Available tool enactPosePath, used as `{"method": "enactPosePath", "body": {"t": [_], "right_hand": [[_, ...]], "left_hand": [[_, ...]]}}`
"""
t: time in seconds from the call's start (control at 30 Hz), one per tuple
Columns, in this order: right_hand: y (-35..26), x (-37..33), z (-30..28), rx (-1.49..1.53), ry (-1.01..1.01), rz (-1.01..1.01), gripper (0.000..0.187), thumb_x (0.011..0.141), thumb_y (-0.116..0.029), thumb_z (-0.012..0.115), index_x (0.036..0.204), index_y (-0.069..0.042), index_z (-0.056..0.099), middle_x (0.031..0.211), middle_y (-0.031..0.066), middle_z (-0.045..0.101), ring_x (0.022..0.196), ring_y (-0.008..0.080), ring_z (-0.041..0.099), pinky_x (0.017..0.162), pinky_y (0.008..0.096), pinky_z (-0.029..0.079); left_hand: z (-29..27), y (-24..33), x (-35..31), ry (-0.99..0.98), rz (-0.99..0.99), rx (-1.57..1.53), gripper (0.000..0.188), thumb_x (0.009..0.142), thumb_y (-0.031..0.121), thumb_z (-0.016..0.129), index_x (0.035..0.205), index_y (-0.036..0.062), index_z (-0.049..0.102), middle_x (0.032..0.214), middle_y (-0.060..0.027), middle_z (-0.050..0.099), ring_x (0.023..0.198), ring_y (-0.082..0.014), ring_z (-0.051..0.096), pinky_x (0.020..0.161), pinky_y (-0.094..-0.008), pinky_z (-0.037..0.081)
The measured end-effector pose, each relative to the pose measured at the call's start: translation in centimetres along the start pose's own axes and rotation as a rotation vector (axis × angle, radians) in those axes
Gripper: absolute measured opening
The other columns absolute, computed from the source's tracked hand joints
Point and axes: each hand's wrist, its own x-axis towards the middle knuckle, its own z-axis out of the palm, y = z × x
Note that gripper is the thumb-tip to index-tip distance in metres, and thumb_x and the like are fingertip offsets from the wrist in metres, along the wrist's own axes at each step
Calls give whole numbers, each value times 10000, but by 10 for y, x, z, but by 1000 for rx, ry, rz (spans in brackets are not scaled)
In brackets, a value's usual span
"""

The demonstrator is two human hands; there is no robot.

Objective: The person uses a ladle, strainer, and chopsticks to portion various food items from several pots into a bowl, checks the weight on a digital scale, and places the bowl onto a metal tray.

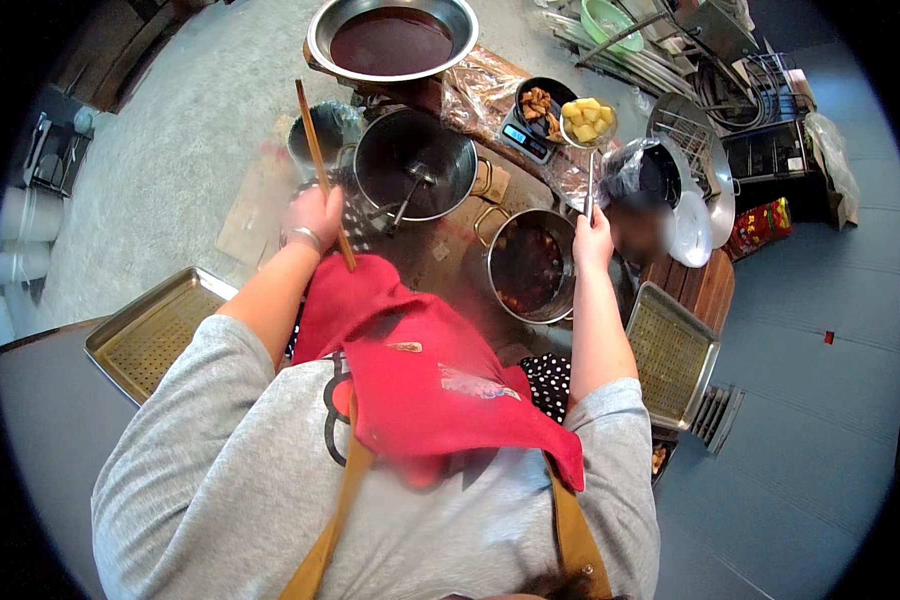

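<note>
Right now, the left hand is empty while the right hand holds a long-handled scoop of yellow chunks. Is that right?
The left hand isn't empty: the head view shows it holding long wooden chopsticks. The right hand does hold a long-handled scoop of yellow chunks.

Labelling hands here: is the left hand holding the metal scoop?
No, the left hand holds wooden chopsticks, while the right hand grips the metal scoop.

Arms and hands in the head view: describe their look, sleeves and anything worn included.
Both arms have loose, plain heather-grey short sleeves, leaving the forearms uncovered. The left hand and right hand wear no gloves. A pale, silvery band circles the left wrist; none shows on the right.
</note>
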Motion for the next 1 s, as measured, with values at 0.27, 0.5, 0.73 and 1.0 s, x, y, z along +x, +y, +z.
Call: {"method": "enactPosePath", "body": {"t": [0.27,0.5,0.73,1.0], "right_hand": [[-23,41,9,-510,-54,-32,448,790,-174,547,1237,-160,514,999,149,613,922,313,584,762,429,466],[38,17,2,239,57,28,486,829,-129,562,1286,-32,428,954,103,615,859,196,586,725,317,460],[26,-135,-51,744,-57,516,472,867,-51,523,1319,-31,387,691,-22,487,491,36,391,415,169,318],[53,-194,-51,761,-243,512,455,875,-35,507,1318,-47,399,691,-18,488,470,27,364,394,166,299]], "left_hand": [[-6,0,-1,39,32,-58,339,866,337,451,775,36,579,785,-192,590,771,-388,555,670,-450,439],[-2,9,0,39,58,-93,353,868,343,447,769,30,577,775,-203,588,766,-395,555,670,-458,438],[-13,14,-5,9,31,-69,403,876,379,428,783,20,584,804,-223,595,792,-404,559,686,-456,444],[-2,3,-1,7,-90,53,429,874,412,414,810,30,600,830,-223,603,823,-396,569,706,-455,444]]}}
